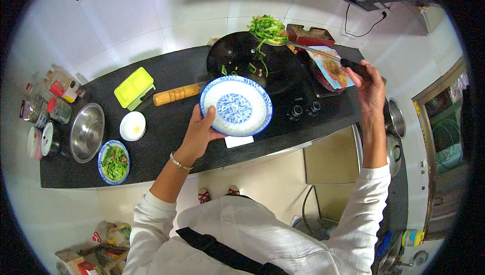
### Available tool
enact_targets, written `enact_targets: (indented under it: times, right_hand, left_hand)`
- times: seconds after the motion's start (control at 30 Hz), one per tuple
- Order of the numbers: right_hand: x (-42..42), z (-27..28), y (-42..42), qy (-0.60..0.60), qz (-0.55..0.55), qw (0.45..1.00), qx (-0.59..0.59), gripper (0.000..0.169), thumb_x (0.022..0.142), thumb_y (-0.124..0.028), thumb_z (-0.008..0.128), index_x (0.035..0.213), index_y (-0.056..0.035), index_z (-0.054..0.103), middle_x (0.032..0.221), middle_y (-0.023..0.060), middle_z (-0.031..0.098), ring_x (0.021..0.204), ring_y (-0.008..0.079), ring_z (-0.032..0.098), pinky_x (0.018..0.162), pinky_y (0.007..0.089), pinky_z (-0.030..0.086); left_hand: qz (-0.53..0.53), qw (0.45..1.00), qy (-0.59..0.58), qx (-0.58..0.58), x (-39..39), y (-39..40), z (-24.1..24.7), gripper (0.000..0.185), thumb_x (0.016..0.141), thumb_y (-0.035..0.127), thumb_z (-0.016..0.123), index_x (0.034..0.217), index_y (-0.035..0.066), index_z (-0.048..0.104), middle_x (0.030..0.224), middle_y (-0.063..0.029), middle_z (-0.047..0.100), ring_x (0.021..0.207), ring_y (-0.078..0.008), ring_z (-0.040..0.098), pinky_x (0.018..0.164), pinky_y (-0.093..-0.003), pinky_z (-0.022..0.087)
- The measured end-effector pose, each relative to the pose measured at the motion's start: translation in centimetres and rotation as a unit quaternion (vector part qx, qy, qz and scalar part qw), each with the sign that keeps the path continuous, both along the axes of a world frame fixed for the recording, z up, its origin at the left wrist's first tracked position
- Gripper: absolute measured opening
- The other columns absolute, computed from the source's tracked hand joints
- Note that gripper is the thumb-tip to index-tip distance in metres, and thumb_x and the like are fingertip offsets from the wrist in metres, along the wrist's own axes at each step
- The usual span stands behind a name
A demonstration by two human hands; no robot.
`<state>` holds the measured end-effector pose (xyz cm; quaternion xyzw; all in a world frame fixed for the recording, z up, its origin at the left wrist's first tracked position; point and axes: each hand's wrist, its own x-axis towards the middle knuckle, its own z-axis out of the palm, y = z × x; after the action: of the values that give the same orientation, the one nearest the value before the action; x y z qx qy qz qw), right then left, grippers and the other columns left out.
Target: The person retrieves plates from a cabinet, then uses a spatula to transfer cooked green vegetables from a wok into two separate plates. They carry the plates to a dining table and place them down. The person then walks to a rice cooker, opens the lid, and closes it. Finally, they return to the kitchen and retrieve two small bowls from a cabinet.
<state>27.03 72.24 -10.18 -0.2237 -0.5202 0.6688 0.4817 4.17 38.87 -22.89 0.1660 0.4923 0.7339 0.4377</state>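
Note:
My left hand [201, 129] grips the rim of a blue-and-white patterned bowl [235, 108], its thumb on the inner wall. No food shows in this bowl, which is held in front of a dark wok [231, 53]. My right hand [366, 85] is closed around the black handle of a metal ladle or spatula [316, 49]. Its head, mostly hidden, bears a heap of cooked green vegetable stems [267, 28] above the wok's far side, with some strands hanging down. A few green scraps and small bits lie inside the wok. The wok's wooden handle [176, 94] points left.
On the black counter [170, 138] stand a bowl of cooked greens [114, 163], a small white bowl [132, 126], a steel basin [87, 133], a lidded yellow-green box [134, 87] and several bottles and jars [57, 89]. A food packet [330, 66] lies right of the wok, beside the stove knobs [296, 111].

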Motion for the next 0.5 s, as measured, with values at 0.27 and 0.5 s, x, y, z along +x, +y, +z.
enact_targets:
  times: [0.27, 0.5]
  right_hand:
    - [3.1, 7.6, -0.5, 0.012, 0.041, 0.995, 0.088, 0.027, 0.088, -0.014, 0.054, 0.098, 0.0108, 0.055, 0.106, 0.0193, 0.058, 0.093, 0.0487, 0.059, 0.084, 0.0425, 0.055]
    - [4.5, 10.3, -1.8, -0.029, 0.071, 0.993, 0.092, 0.026, 0.089, -0.016, 0.052, 0.098, 0.0084, 0.055, 0.109, 0.0184, 0.057, 0.093, 0.0475, 0.060, 0.082, 0.0395, 0.056]
  left_hand:
    - [-0.035, 0.999, 0.004, 0.002, -0.5, 5.8, -1.1, 0.054, 0.092, 0.038, 0.050, 0.122, 0.001, 0.023, 0.117, -0.0243, 0.048, 0.100, -0.0328, 0.060, 0.075, -0.0456, 0.057]
    - [-0.013, 0.999, -0.021, 0.030, -0.7, 8.0, -2.4, 0.050, 0.093, 0.035, 0.051, 0.120, 0.003, 0.025, 0.114, -0.0219, 0.050, 0.098, -0.0318, 0.061, 0.073, -0.0463, 0.057]
